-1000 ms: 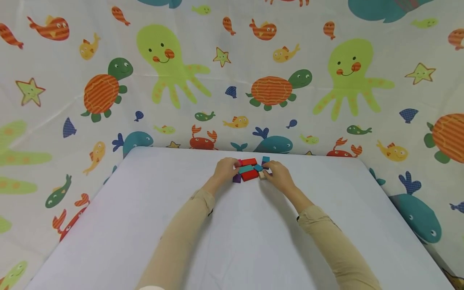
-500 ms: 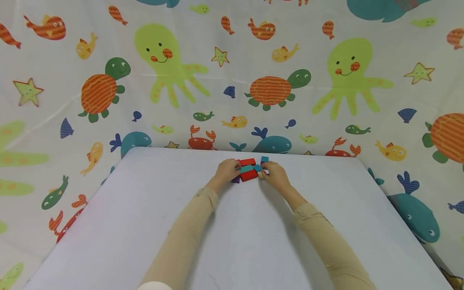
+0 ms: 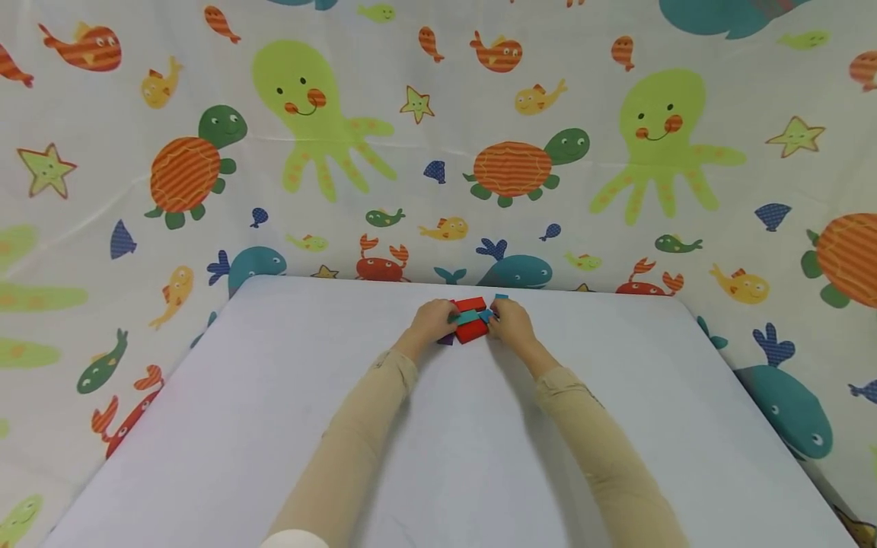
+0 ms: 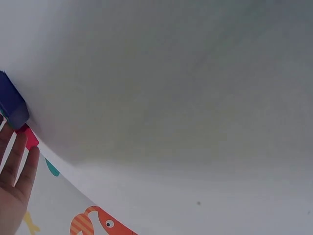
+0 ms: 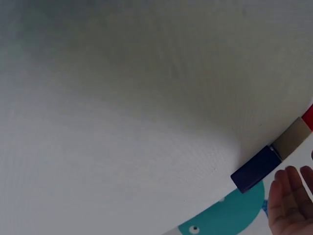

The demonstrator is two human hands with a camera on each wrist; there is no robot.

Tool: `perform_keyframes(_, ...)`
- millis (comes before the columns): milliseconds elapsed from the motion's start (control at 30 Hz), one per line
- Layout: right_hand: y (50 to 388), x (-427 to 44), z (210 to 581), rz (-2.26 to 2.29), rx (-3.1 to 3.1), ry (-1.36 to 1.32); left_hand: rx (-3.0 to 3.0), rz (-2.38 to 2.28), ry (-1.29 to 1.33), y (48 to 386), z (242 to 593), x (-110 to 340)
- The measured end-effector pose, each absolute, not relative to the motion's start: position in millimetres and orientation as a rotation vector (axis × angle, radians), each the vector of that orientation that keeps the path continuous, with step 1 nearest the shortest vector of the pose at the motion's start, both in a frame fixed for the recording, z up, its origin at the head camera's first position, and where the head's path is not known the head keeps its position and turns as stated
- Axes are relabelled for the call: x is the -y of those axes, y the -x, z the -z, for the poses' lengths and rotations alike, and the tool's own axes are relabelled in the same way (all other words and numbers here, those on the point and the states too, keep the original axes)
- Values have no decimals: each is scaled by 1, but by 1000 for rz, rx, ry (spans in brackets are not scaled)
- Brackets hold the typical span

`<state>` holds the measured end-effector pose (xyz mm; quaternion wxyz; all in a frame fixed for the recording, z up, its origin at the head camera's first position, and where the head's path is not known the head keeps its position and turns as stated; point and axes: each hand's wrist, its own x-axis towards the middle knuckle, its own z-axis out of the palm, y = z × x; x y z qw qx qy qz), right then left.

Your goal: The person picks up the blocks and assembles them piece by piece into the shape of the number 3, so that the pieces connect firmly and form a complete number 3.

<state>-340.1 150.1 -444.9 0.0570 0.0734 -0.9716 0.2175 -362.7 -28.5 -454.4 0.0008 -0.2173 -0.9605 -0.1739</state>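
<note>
A tight cluster of coloured blocks lies near the table's far edge: two red blocks (image 3: 471, 331), a teal block (image 3: 467, 317) between them, and a small blue block (image 3: 486, 314). My left hand (image 3: 432, 320) touches the cluster's left side, above a purple block (image 3: 447, 339). In the left wrist view, its fingers reach beside a dark blue-purple block (image 4: 12, 102) and a pink-red one (image 4: 31, 138). My right hand (image 3: 512, 323) is at the right side, fingertips by the small blue block. The right wrist view shows a wooden block (image 5: 291, 138) and a dark blue block (image 5: 256, 169) beside its extended fingers.
The white table (image 3: 466, 457) extends toward me. Behind it hangs a cloth (image 3: 438, 205) printed with sea animals. A light-blue block (image 3: 502, 296) shows just behind my right hand.
My right hand has moved left, closer to the cluster, and now covers the pale block there. My left hand has shifted slightly right, against the teal block's end.
</note>
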Motion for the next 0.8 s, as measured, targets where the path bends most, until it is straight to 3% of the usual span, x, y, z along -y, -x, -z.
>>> perform_keyframes(800, 342, -131, 447, -540, 3066, -54, 3141, 598, 321, 357, 445, 10)
